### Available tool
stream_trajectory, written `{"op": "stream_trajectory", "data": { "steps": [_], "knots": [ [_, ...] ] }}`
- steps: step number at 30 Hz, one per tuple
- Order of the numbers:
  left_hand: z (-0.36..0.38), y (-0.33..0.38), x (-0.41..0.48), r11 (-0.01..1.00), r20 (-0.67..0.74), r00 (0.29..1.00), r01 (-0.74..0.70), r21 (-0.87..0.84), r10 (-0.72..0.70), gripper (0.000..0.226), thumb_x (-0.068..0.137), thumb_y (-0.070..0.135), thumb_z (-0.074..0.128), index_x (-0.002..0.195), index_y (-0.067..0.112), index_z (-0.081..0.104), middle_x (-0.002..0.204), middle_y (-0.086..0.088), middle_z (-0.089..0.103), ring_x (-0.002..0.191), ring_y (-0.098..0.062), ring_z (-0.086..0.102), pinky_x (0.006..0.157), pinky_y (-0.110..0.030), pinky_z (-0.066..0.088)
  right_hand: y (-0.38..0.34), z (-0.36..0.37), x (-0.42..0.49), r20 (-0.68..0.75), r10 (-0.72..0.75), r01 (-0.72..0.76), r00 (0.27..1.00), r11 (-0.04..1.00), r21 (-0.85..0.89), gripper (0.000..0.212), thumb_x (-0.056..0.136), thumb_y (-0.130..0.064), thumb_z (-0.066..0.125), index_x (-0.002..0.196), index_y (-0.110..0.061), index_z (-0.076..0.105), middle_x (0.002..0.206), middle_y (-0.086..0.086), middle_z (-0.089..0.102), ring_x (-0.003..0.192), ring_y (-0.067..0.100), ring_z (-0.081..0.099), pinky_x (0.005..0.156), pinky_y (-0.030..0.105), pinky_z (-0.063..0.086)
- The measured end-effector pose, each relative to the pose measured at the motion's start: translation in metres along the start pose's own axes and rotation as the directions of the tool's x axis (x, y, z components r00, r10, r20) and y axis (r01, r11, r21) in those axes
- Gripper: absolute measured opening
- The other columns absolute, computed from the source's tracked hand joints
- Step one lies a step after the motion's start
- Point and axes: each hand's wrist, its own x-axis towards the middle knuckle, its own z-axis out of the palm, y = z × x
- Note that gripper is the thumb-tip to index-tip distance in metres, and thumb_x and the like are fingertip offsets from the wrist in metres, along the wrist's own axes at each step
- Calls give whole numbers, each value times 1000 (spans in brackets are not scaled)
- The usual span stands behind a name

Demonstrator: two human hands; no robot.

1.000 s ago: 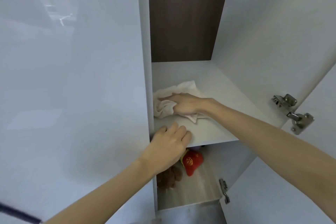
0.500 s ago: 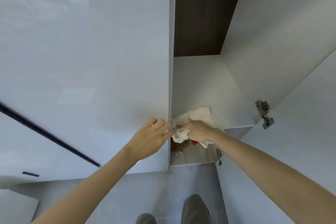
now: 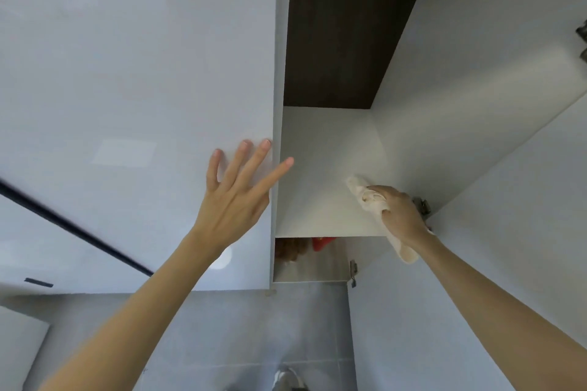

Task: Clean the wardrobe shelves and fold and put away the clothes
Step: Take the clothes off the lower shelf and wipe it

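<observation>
A white wardrobe shelf (image 3: 320,174) lies in front of me, with a dark brown back panel above it. My right hand (image 3: 401,216) grips a bunched cream cloth (image 3: 368,197) and presses it on the shelf's right side, close to the right wall. One end of the cloth hangs below my wrist, past the shelf's front edge. My left hand (image 3: 235,190) is open with fingers spread, resting against the glossy white closed door (image 3: 136,105) at its right edge; the index finger reaches past the edge toward the shelf.
Below the shelf, a red item (image 3: 322,242) and a brown furry item (image 3: 290,249) sit in the lower compartment. Metal hinges (image 3: 421,205) are on the open door (image 3: 508,232) at right. Grey tiled floor (image 3: 254,343) lies beneath, with my shoe (image 3: 286,379) showing.
My right hand has slid the cloth from the shelf's left front to its right side. My left hand has let go of the shelf edge and opened flat against the door.
</observation>
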Motion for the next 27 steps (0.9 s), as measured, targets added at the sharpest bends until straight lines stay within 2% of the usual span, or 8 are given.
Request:
{"op": "stream_trajectory", "data": {
  "steps": [4,8,12,16,19,23,25,27],
  "knots": [
    [13,2,-4,999,18,1000,23,25,-24,65,99,40,45,154,27,13,161,-8,-9,148,-30,-5,116,-54,4,30,35,25,49,125,-125,991,992,2,65,78,8,46,134,-23,53,137,8,55,118,37,55,99,43,45],
    [18,3,-9,999,50,998,41,34,-43,66,99,46,43,154,26,13,161,-7,-10,148,-31,-6,116,-54,5,38,69,35,383,380,-320,842,923,-212,71,90,-37,56,147,-53,16,162,3,2,144,46,8,115,57,17],
    [17,5,-11,998,75,996,38,49,-42,66,100,46,44,154,26,12,161,-8,-12,148,-32,-7,116,-55,6,32,90,44,341,479,-408,809,875,-261,77,89,-56,54,145,-60,0,161,-1,-17,142,51,-12,108,73,10],
    [12,10,-9,997,121,990,63,35,-67,64,100,44,45,153,25,16,161,-9,-14,148,-33,-9,115,-57,7,-1,109,36,366,431,-379,825,902,-207,67,92,-47,49,145,-59,10,163,1,-9,142,51,-13,105,78,4],
    [9,10,-11,998,144,988,58,32,-62,64,99,39,48,153,25,17,161,-9,-13,148,-33,-8,115,-57,8,-48,126,21,452,302,-182,839,939,-290,65,96,-44,46,150,-51,10,162,-3,-12,144,44,-18,104,78,-3],
    [0,6,-11,999,169,985,35,24,-39,75,90,22,61,153,25,20,161,-8,-11,148,-32,-8,116,-56,5,-86,151,-10,582,85,4,808,989,-150,56,98,-29,40,149,-47,25,163,-2,-10,146,39,-18,106,72,-14],
    [-5,6,-10,1000,188,982,26,5,-26,80,85,15,65,152,24,23,161,-8,-11,147,-32,-9,117,-55,1,-78,156,-29,611,30,31,791,996,-89,54,96,-27,40,143,-53,32,162,-10,-5,147,41,-12,111,68,-10],
    [-7,4,-8,1000,200,980,20,-19,-16,83,82,11,65,152,24,23,161,-9,-11,147,-33,-9,117,-56,-1,-71,134,-43,659,11,12,752,999,-30,45,98,-24,41,138,-46,46,160,-10,14,147,41,1,118,58,2]
  ]
}}
